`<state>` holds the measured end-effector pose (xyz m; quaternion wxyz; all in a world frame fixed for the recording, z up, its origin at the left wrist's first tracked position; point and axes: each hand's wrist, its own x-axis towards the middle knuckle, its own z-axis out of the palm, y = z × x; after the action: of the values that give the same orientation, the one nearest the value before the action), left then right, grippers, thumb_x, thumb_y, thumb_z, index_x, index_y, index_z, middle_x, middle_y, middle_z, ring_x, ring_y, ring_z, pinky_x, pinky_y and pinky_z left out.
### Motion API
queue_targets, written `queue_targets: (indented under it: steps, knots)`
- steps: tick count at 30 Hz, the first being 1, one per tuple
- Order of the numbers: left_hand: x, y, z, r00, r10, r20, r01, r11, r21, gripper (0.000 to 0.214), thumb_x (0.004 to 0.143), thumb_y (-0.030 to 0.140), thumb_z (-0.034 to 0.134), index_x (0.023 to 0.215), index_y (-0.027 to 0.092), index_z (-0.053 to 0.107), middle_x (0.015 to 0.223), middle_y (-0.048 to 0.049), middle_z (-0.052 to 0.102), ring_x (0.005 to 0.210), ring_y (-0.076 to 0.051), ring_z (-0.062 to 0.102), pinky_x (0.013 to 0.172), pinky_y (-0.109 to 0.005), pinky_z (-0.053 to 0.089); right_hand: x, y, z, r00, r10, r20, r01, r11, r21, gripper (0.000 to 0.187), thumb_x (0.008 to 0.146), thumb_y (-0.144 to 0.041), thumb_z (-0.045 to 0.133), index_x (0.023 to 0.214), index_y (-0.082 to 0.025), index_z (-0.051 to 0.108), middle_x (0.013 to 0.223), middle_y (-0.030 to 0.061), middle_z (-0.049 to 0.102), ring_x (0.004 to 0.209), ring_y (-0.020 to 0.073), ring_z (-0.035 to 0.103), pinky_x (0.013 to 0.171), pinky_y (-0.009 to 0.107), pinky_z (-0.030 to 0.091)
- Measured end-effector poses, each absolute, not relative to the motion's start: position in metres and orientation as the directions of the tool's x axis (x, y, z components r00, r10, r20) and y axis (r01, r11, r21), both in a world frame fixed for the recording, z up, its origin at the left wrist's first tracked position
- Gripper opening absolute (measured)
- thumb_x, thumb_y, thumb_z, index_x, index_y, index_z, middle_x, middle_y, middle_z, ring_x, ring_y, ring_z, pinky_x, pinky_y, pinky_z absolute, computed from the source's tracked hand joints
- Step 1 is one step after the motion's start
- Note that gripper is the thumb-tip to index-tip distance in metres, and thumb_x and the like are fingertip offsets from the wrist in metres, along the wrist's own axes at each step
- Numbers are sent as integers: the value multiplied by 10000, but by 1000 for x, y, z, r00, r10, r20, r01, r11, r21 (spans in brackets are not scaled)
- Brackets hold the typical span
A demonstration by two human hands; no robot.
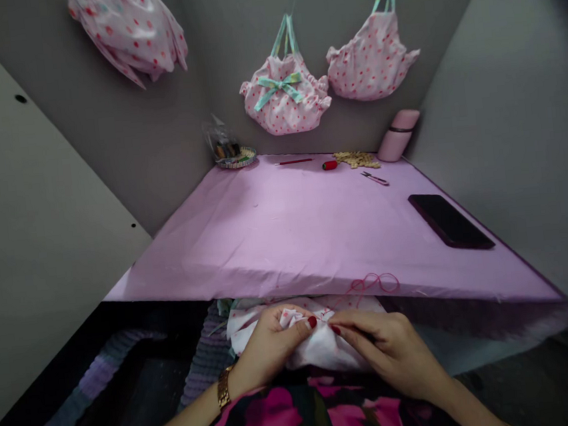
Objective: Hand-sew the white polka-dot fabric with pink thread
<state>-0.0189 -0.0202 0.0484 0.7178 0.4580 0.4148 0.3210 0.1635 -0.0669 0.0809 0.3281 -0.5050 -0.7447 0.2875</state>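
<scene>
White fabric with pink dots (327, 346) lies bunched over my lap at the table's front edge. My left hand (278, 337) pinches a fold of it between thumb and fingers. Close to its right, my right hand (381, 337) has thumb and forefinger pressed together at the fabric; whatever sits between those fingertips is too small to make out. A red thread (371, 283) runs from near the fingertips and loops over the table edge.
On the pink-covered table (285, 226) are a phone (450, 220), thread snips (375, 178), a red thread spool (329, 165), a red pencil-like stick (293, 162), a beige pile (356, 159), a pink bottle (399, 136) and a small basket (236, 158). Dotted fabric pieces (288, 112) hang above.
</scene>
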Motion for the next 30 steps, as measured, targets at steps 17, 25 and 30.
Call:
queue_targets:
  steps: [17,25,30]
  knots:
    - [-19,-21,52,471,832,-291,-74,367,927,221,653,321,671,750,125,638,693,-23,609,632,-121,501,612,-233,392,162,-66,80,-294,940,175,567,319,-760,272,841,-146,451,1000,-234,653,901,12,693,796,122,637,703,202,472]
    - [-18,-20,55,528,809,-257,-105,363,926,185,691,301,647,732,122,635,657,-13,594,591,-104,489,569,-217,376,159,-64,79,-223,974,29,594,160,-789,202,856,-242,457,996,-170,584,575,-20,601,515,115,535,501,210,383]
    - [-19,-21,58,530,815,-233,-67,314,947,162,711,279,626,734,120,643,643,-12,594,568,-94,478,542,-203,360,157,-63,75,-255,965,-63,495,74,-866,241,861,-277,438,965,-147,612,595,-6,592,512,106,494,476,203,348]
